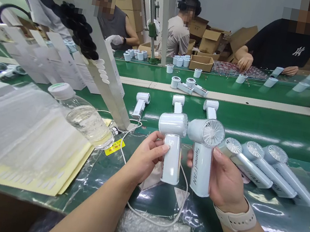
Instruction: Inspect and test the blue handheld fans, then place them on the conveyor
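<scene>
My left hand (150, 153) is closed around the handle of a pale blue handheld fan (171, 159), its head turned to the right. My right hand (226, 180) grips a second handheld fan (202, 160), lettered "Speed FAN" down the handle, with its round grille facing me. Both fans are upright and close together over the bench. Right of my right hand, three more fans (276, 169) lie side by side at a slant. A white cable (154, 222) loops on the bench below my hands.
A clear plastic bottle (90, 122) leans over yellow sheets (73, 173) and plastic film at left. A slanted metal post (113, 96) with black discs rises beside it. Fans and fan parts sit on the green conveyor (246, 122). Several people work across it, near cardboard boxes (210, 41).
</scene>
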Tool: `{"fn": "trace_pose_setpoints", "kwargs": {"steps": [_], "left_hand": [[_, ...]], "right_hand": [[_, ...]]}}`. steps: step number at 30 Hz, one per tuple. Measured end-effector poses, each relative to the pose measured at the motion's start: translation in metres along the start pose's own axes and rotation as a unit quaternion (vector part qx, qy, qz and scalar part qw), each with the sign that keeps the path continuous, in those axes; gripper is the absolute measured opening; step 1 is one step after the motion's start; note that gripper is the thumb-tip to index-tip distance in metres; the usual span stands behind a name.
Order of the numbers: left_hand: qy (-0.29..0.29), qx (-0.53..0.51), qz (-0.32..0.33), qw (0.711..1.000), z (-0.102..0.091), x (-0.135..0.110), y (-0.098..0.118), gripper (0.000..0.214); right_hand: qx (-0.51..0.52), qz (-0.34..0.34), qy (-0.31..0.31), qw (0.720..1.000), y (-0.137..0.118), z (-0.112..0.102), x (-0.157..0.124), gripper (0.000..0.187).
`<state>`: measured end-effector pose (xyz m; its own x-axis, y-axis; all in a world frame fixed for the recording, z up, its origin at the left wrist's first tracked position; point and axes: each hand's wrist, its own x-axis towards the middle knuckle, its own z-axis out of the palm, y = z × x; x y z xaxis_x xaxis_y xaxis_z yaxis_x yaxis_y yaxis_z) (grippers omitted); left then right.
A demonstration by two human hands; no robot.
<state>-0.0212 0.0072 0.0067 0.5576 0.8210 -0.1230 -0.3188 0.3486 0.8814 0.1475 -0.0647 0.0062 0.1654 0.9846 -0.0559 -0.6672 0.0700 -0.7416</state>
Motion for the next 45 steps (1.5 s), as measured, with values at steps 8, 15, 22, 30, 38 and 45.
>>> {"fn": "trace_pose_setpoints", "kwargs": {"steps": [8,15,22,30,38,45], "left_hand": [[-0.035,0.009,0.031,0.999,-0.003,0.001,-0.005,0.051],[-0.030,0.039,0.028,0.998,-0.006,0.004,-0.009,0.053],[-0.037,0.045,0.028,0.998,-0.007,0.005,-0.008,0.052],[-0.020,0.094,0.060,0.994,-0.006,0.001,-0.006,0.038],[-0.017,0.253,0.290,0.923,-0.002,-0.010,0.000,0.035],[0.020,0.321,0.343,0.882,-0.003,-0.008,-0.001,0.007]], "right_hand": [[-0.009,0.003,0.073,0.997,0.002,0.003,0.006,0.017],[-0.011,0.027,0.108,0.994,-0.001,0.010,0.006,0.018],[-0.016,0.021,0.096,0.995,0.001,0.009,0.007,0.019],[-0.092,-0.042,0.077,0.992,0.006,-0.005,0.004,0.031],[-0.360,-0.209,-0.116,0.902,-0.004,-0.007,-0.012,0.053],[-0.390,-0.213,-0.116,0.888,0.004,-0.012,-0.008,0.062]]}}
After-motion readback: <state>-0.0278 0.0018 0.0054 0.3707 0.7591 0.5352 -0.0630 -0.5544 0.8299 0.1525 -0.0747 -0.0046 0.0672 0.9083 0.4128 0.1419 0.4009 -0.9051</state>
